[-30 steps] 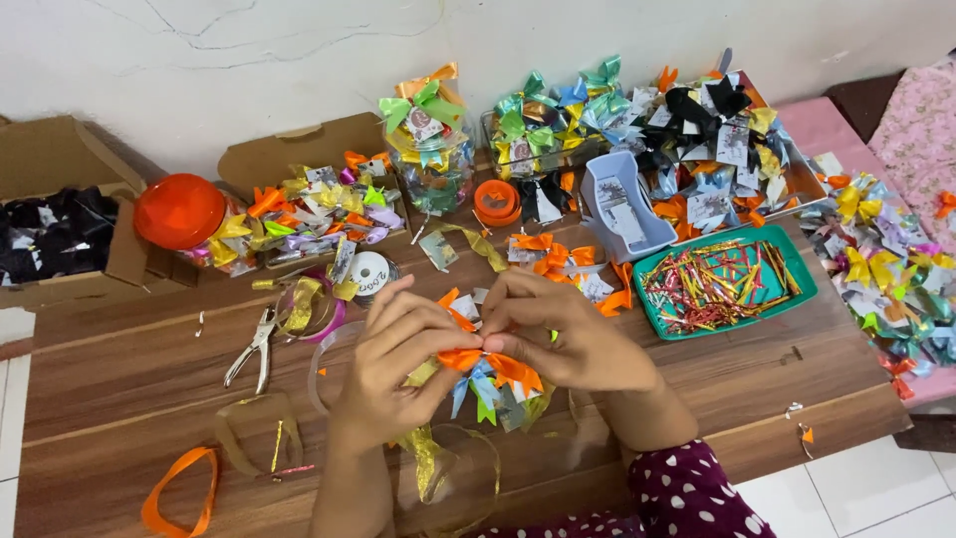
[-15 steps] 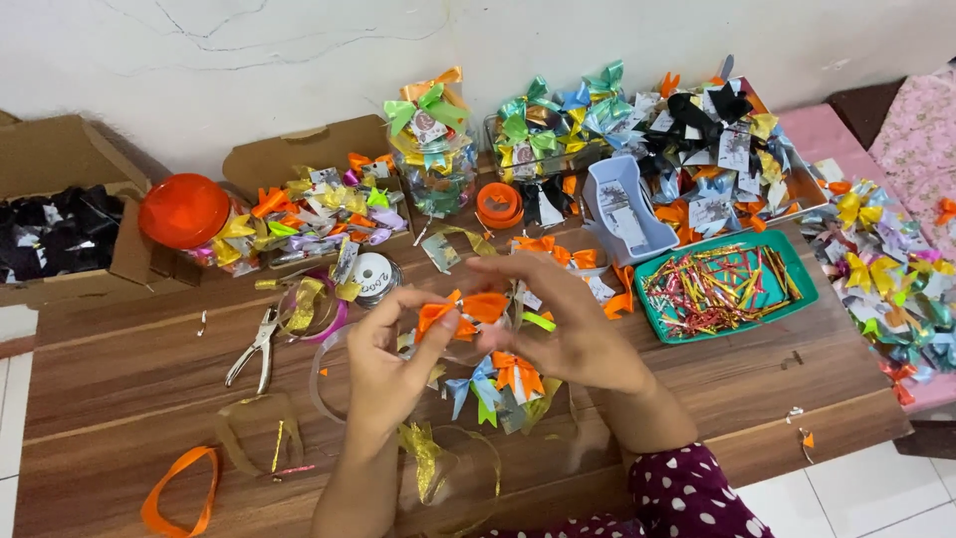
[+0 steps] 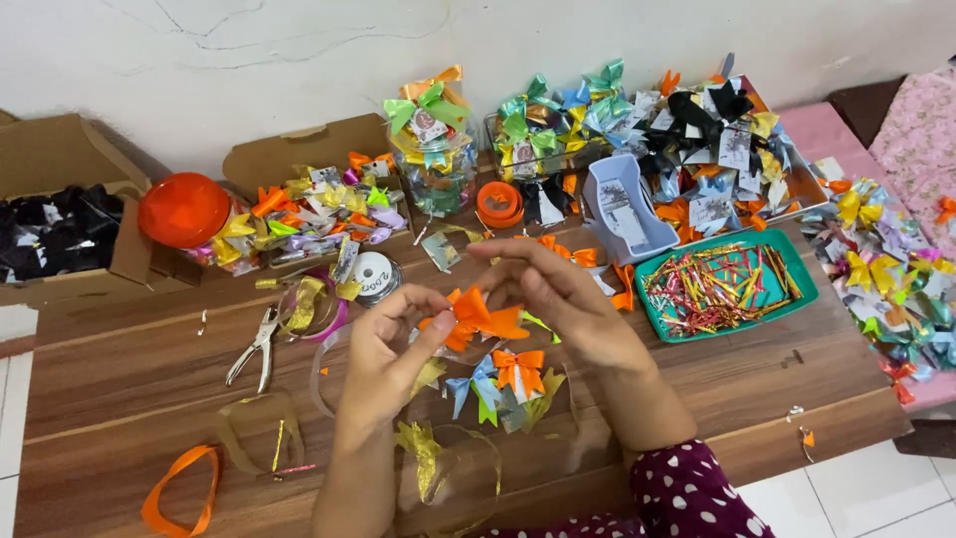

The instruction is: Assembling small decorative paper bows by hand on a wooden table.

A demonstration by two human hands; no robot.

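At the centre of the frame the left hand [image 3: 383, 344] and right hand [image 3: 558, 294] meet over a glossy orange ribbon bow [image 3: 476, 319] — both pinch it with curled fingertips, wrists raised off the wooden tabletop [image 3: 129, 349]. Just below lie finished bows [image 3: 503, 384], shiny and crinkled. At right sits a green tray [image 3: 807, 289] of thin foil strips; at left, metal pliers [image 3: 254, 344] — bare planks lower left.

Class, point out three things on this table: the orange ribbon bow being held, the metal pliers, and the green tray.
orange ribbon bow [image 3: 476, 317], head view, centre knot.
metal pliers [image 3: 255, 346], head view, pivot.
green tray [image 3: 809, 289], head view, right rim.
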